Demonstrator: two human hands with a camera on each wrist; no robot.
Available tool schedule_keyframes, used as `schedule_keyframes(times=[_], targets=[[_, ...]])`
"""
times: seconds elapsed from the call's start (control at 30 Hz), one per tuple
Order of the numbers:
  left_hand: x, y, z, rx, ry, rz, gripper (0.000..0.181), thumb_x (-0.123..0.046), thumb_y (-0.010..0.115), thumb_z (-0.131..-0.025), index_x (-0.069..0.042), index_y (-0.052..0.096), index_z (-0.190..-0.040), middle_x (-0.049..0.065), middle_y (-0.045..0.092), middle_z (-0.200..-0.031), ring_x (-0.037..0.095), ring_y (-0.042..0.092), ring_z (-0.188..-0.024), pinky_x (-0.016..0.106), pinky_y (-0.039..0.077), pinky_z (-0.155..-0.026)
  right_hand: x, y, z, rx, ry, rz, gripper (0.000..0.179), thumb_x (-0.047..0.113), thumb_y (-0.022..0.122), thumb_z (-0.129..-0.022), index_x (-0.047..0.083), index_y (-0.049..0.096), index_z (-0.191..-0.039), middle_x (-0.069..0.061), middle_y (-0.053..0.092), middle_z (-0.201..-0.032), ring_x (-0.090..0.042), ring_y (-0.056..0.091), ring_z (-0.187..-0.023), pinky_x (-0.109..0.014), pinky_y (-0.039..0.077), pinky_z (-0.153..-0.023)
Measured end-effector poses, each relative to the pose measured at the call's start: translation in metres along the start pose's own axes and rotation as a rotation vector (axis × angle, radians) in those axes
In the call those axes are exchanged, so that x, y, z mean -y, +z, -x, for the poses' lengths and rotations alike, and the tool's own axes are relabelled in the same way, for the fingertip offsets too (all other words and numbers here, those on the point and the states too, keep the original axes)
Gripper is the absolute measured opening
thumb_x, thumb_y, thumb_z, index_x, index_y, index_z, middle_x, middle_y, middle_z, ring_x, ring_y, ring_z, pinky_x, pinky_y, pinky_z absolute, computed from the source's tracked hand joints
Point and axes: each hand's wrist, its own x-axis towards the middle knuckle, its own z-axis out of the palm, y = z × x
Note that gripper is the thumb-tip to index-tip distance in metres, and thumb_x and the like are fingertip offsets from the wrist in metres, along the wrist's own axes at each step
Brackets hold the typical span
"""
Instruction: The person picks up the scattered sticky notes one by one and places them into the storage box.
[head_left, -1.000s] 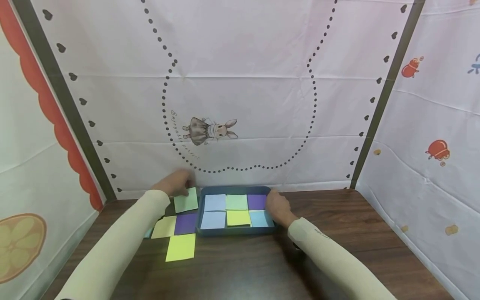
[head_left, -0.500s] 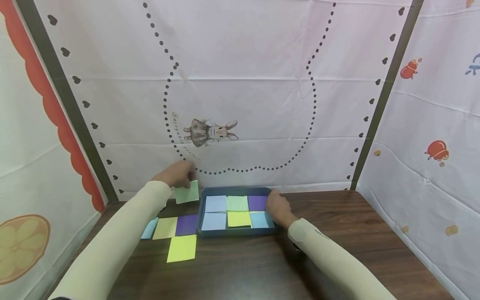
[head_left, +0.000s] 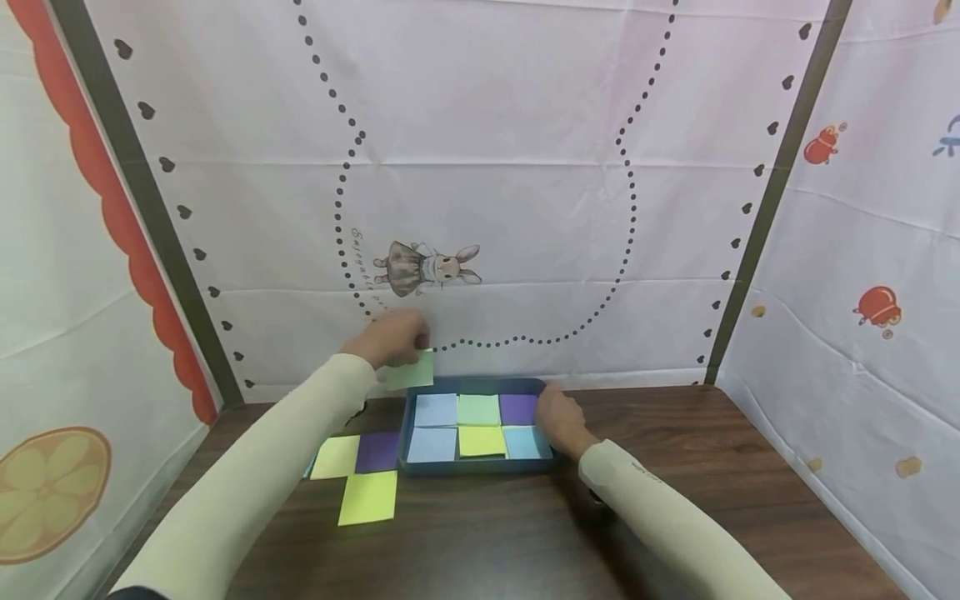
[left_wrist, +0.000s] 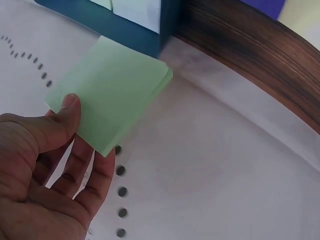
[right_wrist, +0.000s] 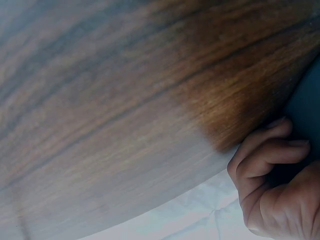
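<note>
My left hand pinches a light green sticky note pad by one edge, thumb on its face and fingers behind. The pad is in the air above the back left corner of a dark blue tray. Inside the tray sit two rows of note pads: pale blue ones at left, green and yellow in the middle, purple and light blue at right. Curled over the tray's right side, my right hand grips its edge; the right wrist view shows the bent fingers.
Left of the tray, a pale yellow pad, a purple pad and a bright yellow pad lie on the wooden table. A blue one is mostly covered by my left sleeve. A printed cloth hangs behind.
My left hand has lifted the green pad off the table and carried it up and right toward the tray. The right hand has stayed at the tray's right side.
</note>
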Motion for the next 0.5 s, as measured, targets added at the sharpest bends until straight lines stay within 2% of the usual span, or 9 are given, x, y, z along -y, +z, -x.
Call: schedule_keyframes(times=[0.13, 0.2, 0.33, 0.5], targets=[[-0.017, 0.005, 0.001, -0.026, 0.040, -0.010, 0.017, 0.001, 0.083, -0.086, -0.012, 0.081, -0.096, 0.006, 0.077, -0.097, 0.025, 0.067, -0.089, 0.045, 0.060, -0.088, 0.001, 0.001, 0.002, -0.005, 0.003, -0.019, 0.028, 0.014, 0.039, -0.118, -0.006, 0.056, -0.128, -0.018, 0.066, -0.084, -0.030, 0.069, -0.070, -0.046, 0.062, -0.059], [-0.027, 0.007, 0.002, -0.038, 0.055, -0.012, 0.018, 0.001, 0.082, -0.088, -0.011, 0.080, -0.101, 0.006, 0.077, -0.100, 0.025, 0.068, -0.091, 0.045, 0.061, -0.089, -0.003, 0.007, -0.004, -0.006, 0.004, -0.037, 0.030, 0.015, 0.038, -0.118, -0.005, 0.056, -0.129, -0.018, 0.066, -0.085, -0.029, 0.069, -0.070, -0.047, 0.061, -0.059], [-0.066, 0.001, 0.020, -0.037, 0.072, 0.000, 0.022, 0.006, 0.078, -0.092, -0.006, 0.079, -0.111, 0.010, 0.078, -0.107, 0.026, 0.069, -0.095, 0.045, 0.062, -0.093, -0.007, 0.009, -0.007, -0.013, 0.003, -0.067, 0.034, 0.020, 0.033, -0.119, -0.003, 0.057, -0.127, -0.018, 0.068, -0.087, -0.028, 0.069, -0.072, -0.047, 0.062, -0.062], [-0.089, 0.010, 0.021, -0.022, 0.122, -0.004, 0.020, 0.007, 0.078, -0.091, -0.006, 0.079, -0.107, 0.008, 0.078, -0.105, 0.023, 0.069, -0.095, 0.043, 0.063, -0.095, -0.013, 0.016, -0.017, -0.013, -0.008, -0.023, 0.036, 0.022, 0.032, -0.120, -0.003, 0.057, -0.129, -0.016, 0.068, -0.088, -0.025, 0.069, -0.072, -0.045, 0.062, -0.062]])
